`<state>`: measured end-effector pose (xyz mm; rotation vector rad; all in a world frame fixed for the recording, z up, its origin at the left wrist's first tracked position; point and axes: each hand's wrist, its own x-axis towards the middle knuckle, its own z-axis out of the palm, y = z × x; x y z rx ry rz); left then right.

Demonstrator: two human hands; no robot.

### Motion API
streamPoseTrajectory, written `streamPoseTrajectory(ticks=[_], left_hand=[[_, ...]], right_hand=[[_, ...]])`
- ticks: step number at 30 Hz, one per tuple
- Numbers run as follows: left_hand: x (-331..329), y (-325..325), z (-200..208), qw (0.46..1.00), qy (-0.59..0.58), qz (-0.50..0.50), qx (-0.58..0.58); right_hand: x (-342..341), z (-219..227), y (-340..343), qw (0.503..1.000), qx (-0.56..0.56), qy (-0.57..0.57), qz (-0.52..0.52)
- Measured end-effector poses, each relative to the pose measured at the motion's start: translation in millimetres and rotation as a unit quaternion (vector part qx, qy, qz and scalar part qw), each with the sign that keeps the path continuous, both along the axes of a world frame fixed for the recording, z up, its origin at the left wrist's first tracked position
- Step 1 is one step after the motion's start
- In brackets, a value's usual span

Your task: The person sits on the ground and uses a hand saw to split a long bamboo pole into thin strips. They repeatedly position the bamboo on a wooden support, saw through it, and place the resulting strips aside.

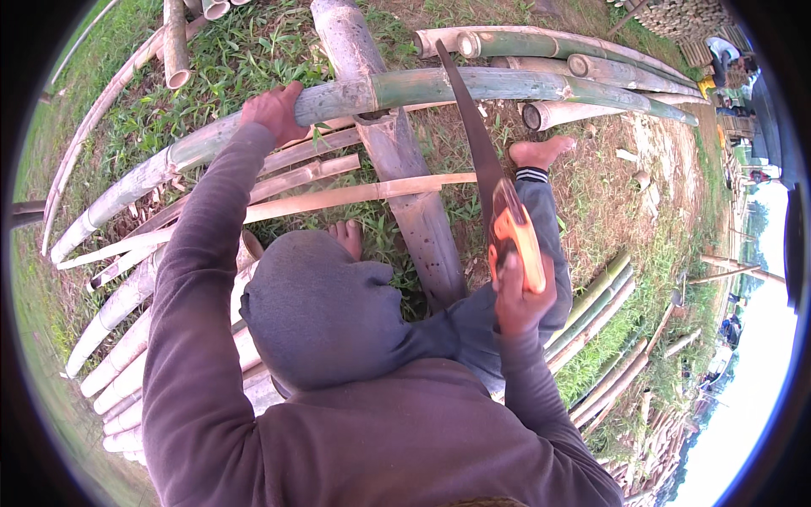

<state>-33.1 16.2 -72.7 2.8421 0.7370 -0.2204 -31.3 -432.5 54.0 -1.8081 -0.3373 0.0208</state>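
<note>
My left hand (275, 114) is wrapped over a long green bamboo pole (490, 84) that spans the view from left to right. The pole rests across a thick weathered bamboo log (410, 182). In my right hand (521, 302) is a handsaw (477, 139) with an orange handle, gripped with the fingers closed. Its dark blade points away from me and crosses the pole to the right of the log; whether the teeth touch the bamboo I cannot tell. A split bamboo strip (346, 197) lies nearer to me, across the same log.
Several cut bamboo poles (612, 72) lie at the far right, and more (127, 359) at the left beside my knee. My bare foot (541, 152) is close to the blade's right side. Green poles (596, 300) lie in grass at right. Another person (725, 59) is in the distance.
</note>
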Motion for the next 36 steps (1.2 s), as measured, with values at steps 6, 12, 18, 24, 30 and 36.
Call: streamPoseTrajectory(ticks=[6, 12, 18, 24, 30, 36], left_hand=[[-2.4, -5.0, 12.9, 1.000, 0.015, 0.004, -0.008], [1.4, -3.0, 9.0, 1.000, 0.029, 0.003, -0.010], [2.8, 3.1, -4.0, 1.000, -0.008, 0.005, 0.001], [-2.9, -5.3, 5.4, 1.000, 0.016, -0.006, -0.017], [0.2, 0.7, 3.1, 1.000, 0.015, -0.001, -0.007], [1.9, 4.0, -4.9, 1.000, 0.003, -0.003, -0.003]], right_hand=[[156.5, -51.6, 132.4, 0.993, -0.049, -0.104, 0.016], [-1.2, -28.9, -24.4, 0.999, -0.026, 0.039, -0.009], [22.4, -5.5, 16.9, 0.998, -0.035, -0.043, 0.005], [154.8, -59.1, 116.6, 0.994, -0.072, -0.086, 0.013], [-9.0, -33.2, -39.5, 0.998, -0.057, 0.023, -0.008], [56.3, -22.9, 35.9, 0.996, -0.086, -0.036, 0.006]])
